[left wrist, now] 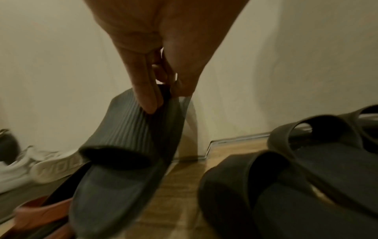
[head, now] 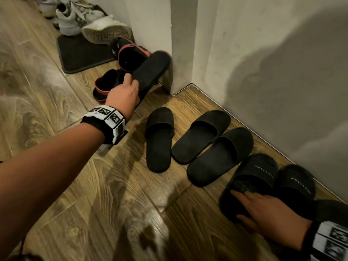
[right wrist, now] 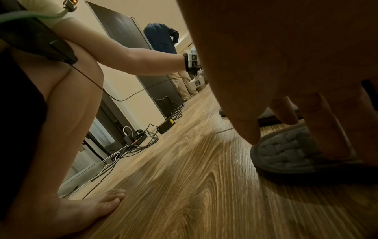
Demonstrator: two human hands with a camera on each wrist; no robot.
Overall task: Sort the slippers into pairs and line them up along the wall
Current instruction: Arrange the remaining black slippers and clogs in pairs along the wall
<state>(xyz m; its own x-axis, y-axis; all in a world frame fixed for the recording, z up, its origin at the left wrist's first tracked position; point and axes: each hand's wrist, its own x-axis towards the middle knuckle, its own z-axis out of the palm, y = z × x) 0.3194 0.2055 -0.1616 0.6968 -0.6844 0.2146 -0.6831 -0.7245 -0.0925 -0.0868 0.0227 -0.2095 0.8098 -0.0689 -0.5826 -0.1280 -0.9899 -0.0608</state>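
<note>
Eight slippers show: six black, two black with red rims (head: 130, 57). The left hand (head: 123, 95) pinches one black slipper (head: 150, 70) above the wooden floor (head: 94, 185); the right hand (head: 267, 210) rests, fingers straight, on a fuzzy slipper (head: 250, 183) near the white wall (head: 273, 72).

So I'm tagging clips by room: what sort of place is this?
Probably a home entryway: white sneakers on a dark doormat, black slide slippers along a pale wall, wood-look plank floor.

We see dim, warm indoor light: glare streaks the glossy wooden plank floor (head: 131, 213), a broad soft shadow covers the pale plaster wall (head: 282, 76), and wide-angle edges bend and blur.
</note>
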